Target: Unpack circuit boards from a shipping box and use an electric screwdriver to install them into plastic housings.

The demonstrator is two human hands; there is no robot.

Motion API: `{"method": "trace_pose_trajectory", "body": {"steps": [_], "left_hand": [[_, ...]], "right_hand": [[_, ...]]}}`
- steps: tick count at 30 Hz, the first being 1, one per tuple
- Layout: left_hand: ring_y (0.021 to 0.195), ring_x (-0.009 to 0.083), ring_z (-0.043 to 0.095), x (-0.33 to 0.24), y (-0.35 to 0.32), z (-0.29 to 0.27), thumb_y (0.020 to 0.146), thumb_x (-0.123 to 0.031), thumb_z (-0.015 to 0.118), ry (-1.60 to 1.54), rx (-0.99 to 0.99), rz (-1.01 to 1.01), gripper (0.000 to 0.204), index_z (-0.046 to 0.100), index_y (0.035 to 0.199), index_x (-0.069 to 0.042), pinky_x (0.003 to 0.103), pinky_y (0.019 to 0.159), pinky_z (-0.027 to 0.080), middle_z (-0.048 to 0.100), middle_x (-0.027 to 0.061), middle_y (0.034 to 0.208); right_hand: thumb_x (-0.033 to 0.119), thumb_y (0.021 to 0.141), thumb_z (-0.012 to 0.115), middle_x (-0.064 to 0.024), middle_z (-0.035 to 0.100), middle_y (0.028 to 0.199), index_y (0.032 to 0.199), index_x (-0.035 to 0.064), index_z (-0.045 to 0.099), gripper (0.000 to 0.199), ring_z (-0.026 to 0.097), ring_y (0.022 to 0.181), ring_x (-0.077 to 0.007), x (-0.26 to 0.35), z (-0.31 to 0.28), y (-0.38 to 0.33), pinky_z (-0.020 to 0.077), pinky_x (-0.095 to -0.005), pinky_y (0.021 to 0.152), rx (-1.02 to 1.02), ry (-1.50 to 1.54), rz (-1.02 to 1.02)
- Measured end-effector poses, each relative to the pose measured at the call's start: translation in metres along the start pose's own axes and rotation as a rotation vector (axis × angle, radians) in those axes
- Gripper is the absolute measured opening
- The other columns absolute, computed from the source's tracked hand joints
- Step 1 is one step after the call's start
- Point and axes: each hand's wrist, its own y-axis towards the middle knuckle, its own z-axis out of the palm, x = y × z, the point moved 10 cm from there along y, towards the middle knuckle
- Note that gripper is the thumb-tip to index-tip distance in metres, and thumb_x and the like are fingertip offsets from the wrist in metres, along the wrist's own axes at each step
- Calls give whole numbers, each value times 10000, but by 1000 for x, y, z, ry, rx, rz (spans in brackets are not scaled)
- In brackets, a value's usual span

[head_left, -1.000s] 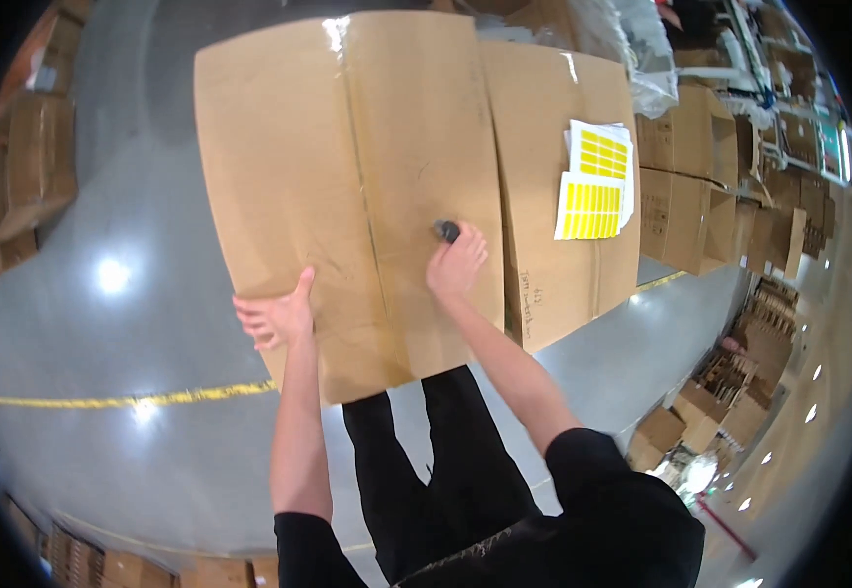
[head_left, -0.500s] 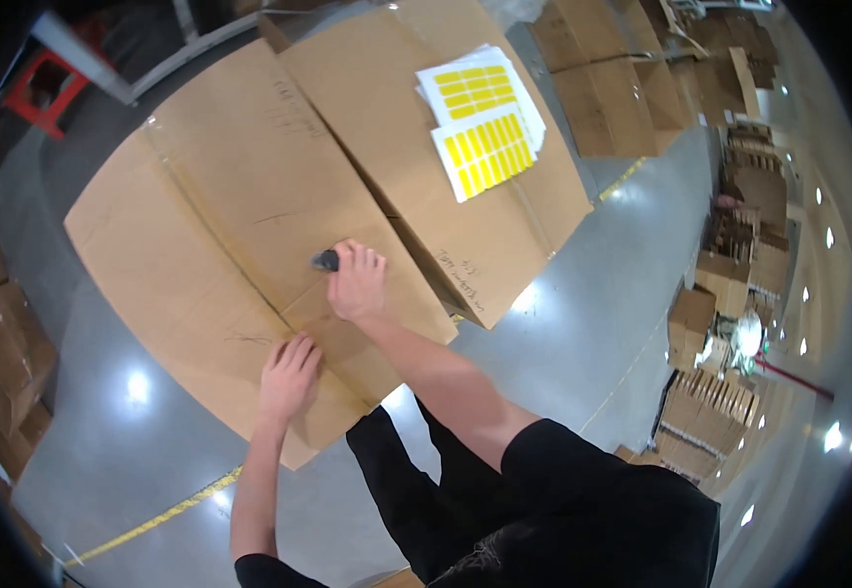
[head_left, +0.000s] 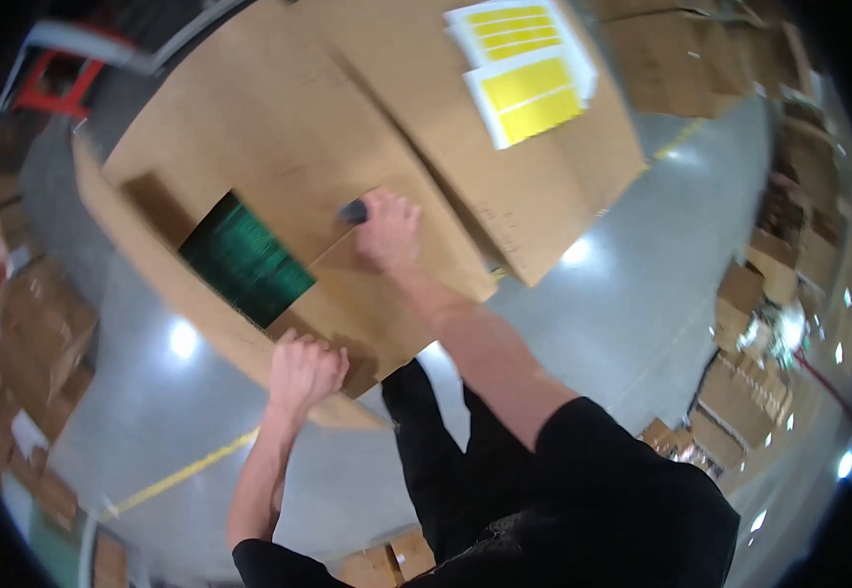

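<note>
A large cardboard box (head_left: pixel 279 118) lies in front of me, with its left flap (head_left: pixel 186 286) lifted along the middle seam. My left hand (head_left: pixel 306 372) has its fingers curled over the near end of that flap. Through the gap shows a dark green, shiny thing (head_left: pixel 249 260) inside; its kind is unclear. My right hand (head_left: pixel 389 230) is closed around a small black tool (head_left: pixel 354 212) over the right flap. Only the tool's rounded dark end sticks out; the rest is hidden by my fingers.
Close against the right side stands a second cardboard box (head_left: pixel 583 186), bearing white sheets of yellow labels (head_left: pixel 529 98). A red stool (head_left: pixel 58 83) is at the far left. More cartons (head_left: pixel 44 323) stand at left and right. Yellow lines (head_left: pixel 186 473) mark the grey floor.
My left hand has gone from resting on the box top to gripping the flap, which has swung up and left, exposing the green contents. The right hand still holds the black tool. The view has shifted.
</note>
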Motion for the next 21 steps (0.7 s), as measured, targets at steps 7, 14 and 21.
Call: {"method": "trace_pose_trajectory", "body": {"steps": [7,14,21], "left_hand": [[974,323,538,109,-205,-29,792,-330,657,161,143,-928,405,565,1029,-14,415,711,491,541,181,1092],[1362,343,223,135,-185,164,867,-554,459,-214,-678,-1886,794,267,1409,-6,470,1089,200,299,155,1460],[1330,256,297,117,-179,141,871,-406,480,67,-849,-1946,643,327,1394,-64,428,1082,207,354,100,1435]], "right_hand": [[168,731,609,-110,524,1130,1142,83,460,445,490,1006,-289,-6,-14,-1,341,-442,856,-103,-41,-55],[144,747,584,-114,520,1101,1120,71,449,403,496,986,-300,9,-15,-4,349,-444,861,-209,-35,-148],[148,622,745,-93,557,966,917,66,553,361,519,933,-287,37,-12,-19,384,-411,825,-14,107,-250]]}}
